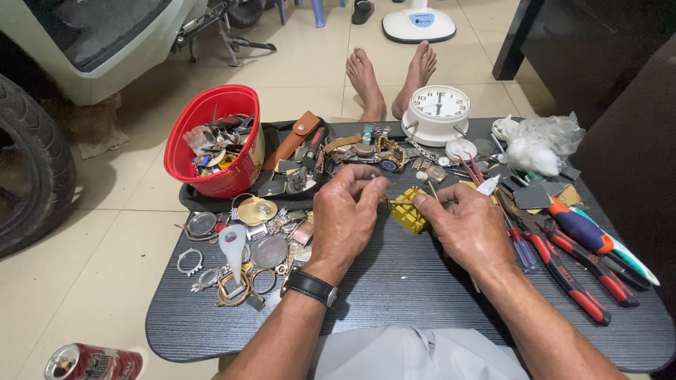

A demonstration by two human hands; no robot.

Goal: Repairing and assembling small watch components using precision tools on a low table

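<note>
currently mid-step: left hand [346,211] pinches a small metal piece just left of the yellow holder block [409,209], right hand [461,224] pinches a thin pin tool at the block's right edge (tip hidden). block sits mid-desk [394,295], below the white clock [437,112]. next move likely needs steady alignment, light push.
</note>
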